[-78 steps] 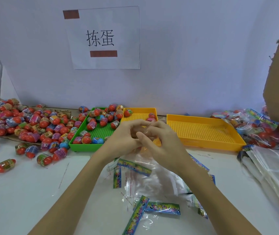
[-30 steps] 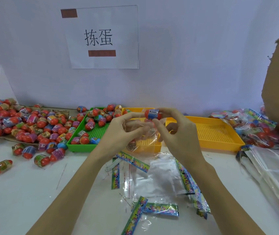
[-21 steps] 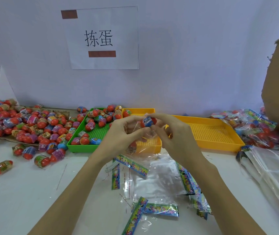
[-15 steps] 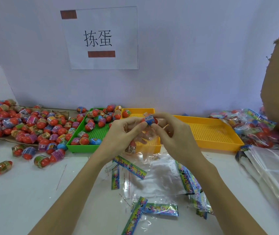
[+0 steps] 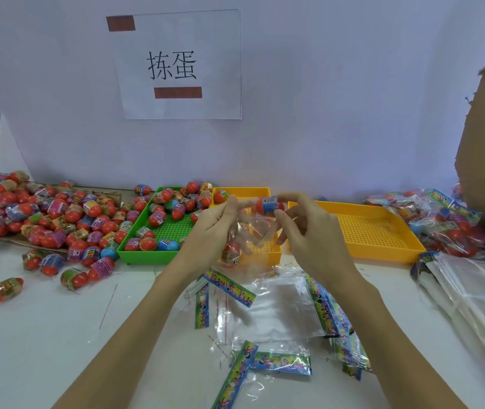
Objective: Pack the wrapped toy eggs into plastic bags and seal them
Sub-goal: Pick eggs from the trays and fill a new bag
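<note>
Red wrapped egg [image 5: 268, 205] sits at the clear bag's [image 5: 250, 231] raised mouth — another egg [image 5: 232, 253], apparently upright, inside at the bottom.

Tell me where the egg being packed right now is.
Head view, centre: the egg is pinched in the right hand, at the mouth of the clear bag the left hand holds, in front of the small yellow tray.

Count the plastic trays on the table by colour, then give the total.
Green: 1, the green tray
Yellow: 2, the small yellow tray and the large yellow tray
Total: 3
</note>
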A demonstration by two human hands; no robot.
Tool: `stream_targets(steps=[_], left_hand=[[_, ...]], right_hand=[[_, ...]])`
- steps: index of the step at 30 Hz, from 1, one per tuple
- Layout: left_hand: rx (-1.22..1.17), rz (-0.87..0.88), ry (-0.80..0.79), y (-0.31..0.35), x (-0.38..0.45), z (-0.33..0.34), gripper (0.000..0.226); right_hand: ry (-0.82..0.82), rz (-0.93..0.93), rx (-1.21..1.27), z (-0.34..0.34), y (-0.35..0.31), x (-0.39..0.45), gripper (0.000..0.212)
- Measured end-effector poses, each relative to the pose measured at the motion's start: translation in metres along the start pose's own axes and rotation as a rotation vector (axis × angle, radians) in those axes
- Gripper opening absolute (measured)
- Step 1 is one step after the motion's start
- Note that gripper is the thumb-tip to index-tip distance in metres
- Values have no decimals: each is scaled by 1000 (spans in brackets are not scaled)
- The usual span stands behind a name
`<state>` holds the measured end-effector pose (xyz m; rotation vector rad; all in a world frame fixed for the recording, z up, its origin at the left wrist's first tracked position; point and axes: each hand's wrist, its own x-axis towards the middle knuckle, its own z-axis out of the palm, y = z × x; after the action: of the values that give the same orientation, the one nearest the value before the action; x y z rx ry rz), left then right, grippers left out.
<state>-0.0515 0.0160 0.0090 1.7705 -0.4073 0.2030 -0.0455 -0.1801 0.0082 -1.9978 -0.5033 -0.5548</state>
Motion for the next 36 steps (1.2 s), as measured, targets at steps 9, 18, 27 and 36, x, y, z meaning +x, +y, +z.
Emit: stream_targets(steps=[9, 18, 27, 36], left_hand=[[47, -24, -15, 3, 1, 4, 38], [-116, -176, 48, 1, 3, 1, 22], [-116, -144, 109, 0, 3, 0, 20], [-179, -132, 99, -3, 3, 1, 20]], right_hand=[[-158, -42, -96, -2, -1, -2, 22], [-223, -57, -108, -4, -3, -2, 27], [-368, -133, -213, 5, -6, -8, 25], [-390, -141, -330, 16, -10, -11, 19]])
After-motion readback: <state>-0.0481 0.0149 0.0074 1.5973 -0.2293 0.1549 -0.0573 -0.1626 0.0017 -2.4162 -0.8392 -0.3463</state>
